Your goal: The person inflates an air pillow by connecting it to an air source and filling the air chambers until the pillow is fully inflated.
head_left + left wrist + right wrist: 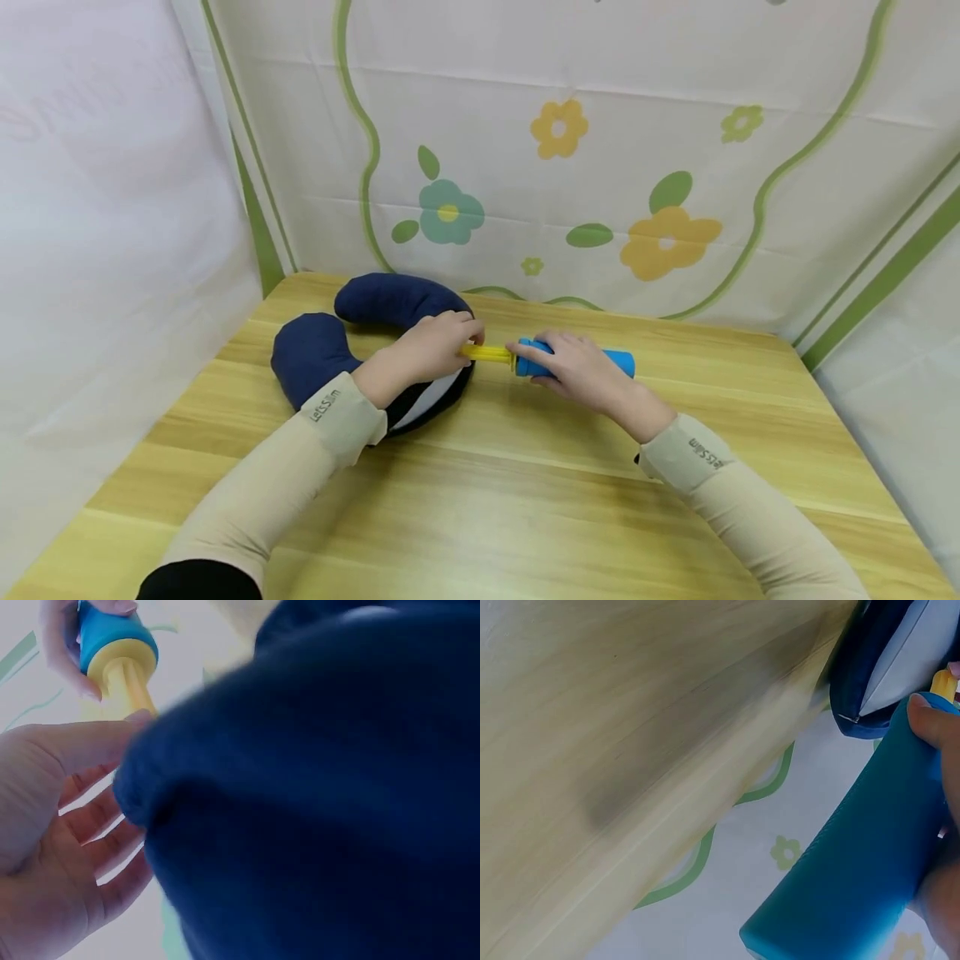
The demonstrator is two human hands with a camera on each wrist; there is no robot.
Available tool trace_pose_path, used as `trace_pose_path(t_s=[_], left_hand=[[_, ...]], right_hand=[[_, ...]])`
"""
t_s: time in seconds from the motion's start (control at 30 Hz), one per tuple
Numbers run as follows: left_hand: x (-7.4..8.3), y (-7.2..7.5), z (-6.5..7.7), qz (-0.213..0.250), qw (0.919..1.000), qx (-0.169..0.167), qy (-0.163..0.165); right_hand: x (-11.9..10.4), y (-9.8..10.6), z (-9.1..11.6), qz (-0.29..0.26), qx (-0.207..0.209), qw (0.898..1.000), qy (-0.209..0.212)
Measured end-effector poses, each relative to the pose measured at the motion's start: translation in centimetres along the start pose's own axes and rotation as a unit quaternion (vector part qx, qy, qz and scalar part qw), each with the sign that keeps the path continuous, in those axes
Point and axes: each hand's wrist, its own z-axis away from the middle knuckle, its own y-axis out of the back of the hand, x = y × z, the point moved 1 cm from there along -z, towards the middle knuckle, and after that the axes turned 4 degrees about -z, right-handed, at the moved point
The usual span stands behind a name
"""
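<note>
A blue tube (619, 362) with a yellow ribbed rod (491, 354) coming out of its left end is held level between my hands. My right hand (579, 367) grips the tube from above, its thumb (928, 720) lying near the collar end. With thumb and fingertips, my left hand (442, 340) pinches the outer end of the rod; that end is hidden behind the fingers. A navy U-shaped neck pillow (393, 297) lies beneath and behind my left forearm. Its navy fabric (315, 780) fills much of the left wrist view.
The wooden table (480, 517) runs back to a white curtain (495, 125) printed with flowers and green lines. More white cloth hangs at the left and right sides. A grey-white panel (907, 656) shows on the pillow's underside edge.
</note>
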Motion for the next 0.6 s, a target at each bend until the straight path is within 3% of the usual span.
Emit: trace_pose_path(t_s=[0.23,0.4,0.6], left_hand=[[-0.4,-0.3,1.1,-0.032,0.9986,0.038,0.016],[-0.6,-0.5,1.3,-0.012,0.9986,0.037,0.036],[-1.0,-0.1,1.1,0.016,0.997,0.069,0.031]], right_hand=[[0.0,0.2,0.8,0.001,0.001,1.0,-0.01],[0.2,-0.1,1.8,-0.003,-0.005,1.0,-0.012],[0.8,0.1,1.9,-0.009,0.007,1.0,-0.011]])
